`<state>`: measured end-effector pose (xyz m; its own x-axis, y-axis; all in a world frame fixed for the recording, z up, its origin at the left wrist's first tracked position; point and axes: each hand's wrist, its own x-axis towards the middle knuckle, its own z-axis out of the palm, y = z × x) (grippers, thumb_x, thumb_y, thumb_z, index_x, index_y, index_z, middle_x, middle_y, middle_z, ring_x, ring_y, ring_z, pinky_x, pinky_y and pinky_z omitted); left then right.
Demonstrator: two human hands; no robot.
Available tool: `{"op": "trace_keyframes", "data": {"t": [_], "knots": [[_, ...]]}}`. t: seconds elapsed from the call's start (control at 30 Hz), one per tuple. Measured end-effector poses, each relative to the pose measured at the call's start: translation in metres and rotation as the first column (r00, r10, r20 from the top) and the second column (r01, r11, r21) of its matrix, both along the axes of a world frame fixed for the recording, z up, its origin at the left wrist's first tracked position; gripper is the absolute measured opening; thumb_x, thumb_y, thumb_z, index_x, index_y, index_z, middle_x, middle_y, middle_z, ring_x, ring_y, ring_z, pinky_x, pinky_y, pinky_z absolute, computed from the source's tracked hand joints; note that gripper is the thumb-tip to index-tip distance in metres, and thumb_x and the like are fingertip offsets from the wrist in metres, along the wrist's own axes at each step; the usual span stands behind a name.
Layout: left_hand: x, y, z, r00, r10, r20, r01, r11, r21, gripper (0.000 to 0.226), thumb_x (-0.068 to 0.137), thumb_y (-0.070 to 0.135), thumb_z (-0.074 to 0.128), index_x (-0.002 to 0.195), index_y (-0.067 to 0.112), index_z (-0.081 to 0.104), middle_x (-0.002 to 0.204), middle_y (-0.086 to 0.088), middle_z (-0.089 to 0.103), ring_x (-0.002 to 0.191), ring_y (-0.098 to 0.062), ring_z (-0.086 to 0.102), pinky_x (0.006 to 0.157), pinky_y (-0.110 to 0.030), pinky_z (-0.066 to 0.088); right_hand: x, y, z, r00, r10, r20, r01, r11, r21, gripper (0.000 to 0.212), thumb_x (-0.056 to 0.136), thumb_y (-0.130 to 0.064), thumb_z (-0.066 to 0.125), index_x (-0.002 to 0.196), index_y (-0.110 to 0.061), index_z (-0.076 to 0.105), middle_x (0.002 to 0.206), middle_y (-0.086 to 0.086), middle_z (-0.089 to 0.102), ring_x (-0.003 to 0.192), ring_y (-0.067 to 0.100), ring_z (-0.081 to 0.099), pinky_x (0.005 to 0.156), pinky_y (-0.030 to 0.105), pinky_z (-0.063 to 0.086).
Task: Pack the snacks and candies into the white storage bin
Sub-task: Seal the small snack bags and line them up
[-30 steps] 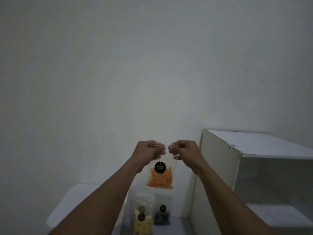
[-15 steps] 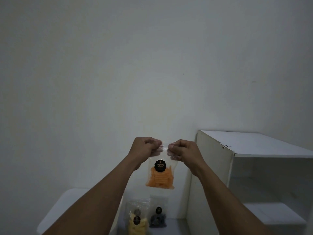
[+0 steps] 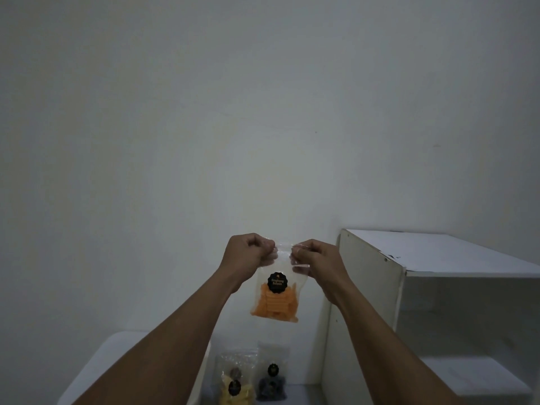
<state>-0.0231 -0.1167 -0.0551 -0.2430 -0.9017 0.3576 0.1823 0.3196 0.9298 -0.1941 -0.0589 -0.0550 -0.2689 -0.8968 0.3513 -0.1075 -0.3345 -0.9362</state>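
Both top corners of the orange snack bag (image 3: 274, 304) were pinched in mid-air by the left hand (image 3: 248, 257) and right hand (image 3: 317, 260); light, limp and crushable, it was judged best held there.

Pale surface (image 3: 304, 394), yellow snack bag (image 3: 233, 387) and dark snack bag (image 3: 271, 381) standing side by side, white shelf unit (image 3: 371, 302) at right

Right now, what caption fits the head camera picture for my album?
The left hand and right hand pinch the top of a clear bag of orange snacks.
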Motion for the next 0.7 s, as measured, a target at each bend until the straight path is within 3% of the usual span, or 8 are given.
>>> {"op": "trace_keyframes", "data": {"t": [0.13, 0.23, 0.37, 0.5, 0.63, 0.7], "knots": [[-0.003, -0.002, 0.002, 0.998, 0.056, 0.024, -0.055, 0.998, -0.043, 0.01, 0.087, 0.006, 0.07, 0.083, -0.003, 0.07, 0.083, -0.018, 0.074, 0.078, -0.027, 0.074, 0.074, -0.031, 0.061, 0.007, -0.004, 0.004, 0.998, 0.05, -0.041, -0.049, 0.998, 0.027, 0.01, 0.088, -0.005, 0.066, 0.092, 0.004, 0.07, 0.081, 0.012, 0.07, 0.075, 0.02, 0.068, 0.069, 0.031, 0.059], [-0.002, 0.0, 0.001, 1.0, -0.013, 0.009, 0.013, 1.0, -0.009, 0.015, 0.088, 0.011, 0.07, 0.091, -0.004, 0.07, 0.088, -0.019, 0.074, 0.084, -0.027, 0.074, 0.078, -0.038, 0.061, 0.007, -0.007, 0.009, 0.989, 0.006, -0.148, -0.006, 1.0, 0.004, 0.009, 0.088, -0.007, 0.067, 0.088, 0.001, 0.071, 0.078, 0.009, 0.07, 0.072, 0.017, 0.067, 0.067, 0.027, 0.057], [-0.001, 0.001, -0.001, 0.995, -0.102, -0.005, 0.102, 0.994, 0.05, 0.021, 0.088, 0.019, 0.071, 0.094, -0.001, 0.07, 0.092, -0.014, 0.075, 0.084, -0.021, 0.073, 0.078, -0.037, 0.061, 0.007, -0.007, 0.012, 0.977, -0.018, -0.213, 0.014, 1.0, -0.021, 0.007, 0.087, -0.005, 0.068, 0.083, -0.001, 0.072, 0.074, 0.009, 0.071, 0.066, 0.016, 0.065, 0.069, 0.028, 0.058], [0.001, -0.002, -0.001, 0.998, -0.017, 0.054, 0.019, 0.999, -0.026, 0.018, 0.088, 0.015, 0.072, 0.089, -0.003, 0.072, 0.085, -0.017, 0.073, 0.078, -0.021, 0.07, 0.075, -0.03, 0.06, 0.012, -0.006, 0.006, 0.993, 0.046, -0.104, -0.046, 0.999, -0.001, 0.009, 0.086, -0.008, 0.073, 0.089, 0.0, 0.075, 0.081, 0.012, 0.075, 0.074, 0.02, 0.072, 0.072, 0.032, 0.061], [0.005, -0.005, -0.001, 0.999, 0.05, -0.009, -0.05, 0.999, -0.017, 0.019, 0.087, 0.015, 0.073, 0.09, -0.004, 0.072, 0.086, -0.017, 0.073, 0.074, -0.018, 0.07, 0.07, -0.028, 0.06, 0.01, -0.003, 0.0, 0.994, 0.072, 0.084, -0.071, 0.997, -0.013, 0.013, 0.089, -0.007, 0.069, 0.094, 0.004, 0.07, 0.09, 0.019, 0.075, 0.085, 0.027, 0.074, 0.079, 0.037, 0.061], [0.005, -0.005, -0.001, 0.999, 0.033, -0.019, -0.033, 0.999, -0.004, 0.02, 0.088, 0.016, 0.072, 0.093, -0.003, 0.071, 0.089, -0.017, 0.074, 0.078, -0.019, 0.07, 0.072, -0.029, 0.06, 0.007, -0.002, -0.001, 0.995, 0.052, 0.086, -0.05, 0.999, -0.02, 0.012, 0.09, -0.005, 0.068, 0.093, 0.007, 0.068, 0.09, 0.022, 0.074, 0.083, 0.027, 0.074, 0.079, 0.037, 0.061]]}}
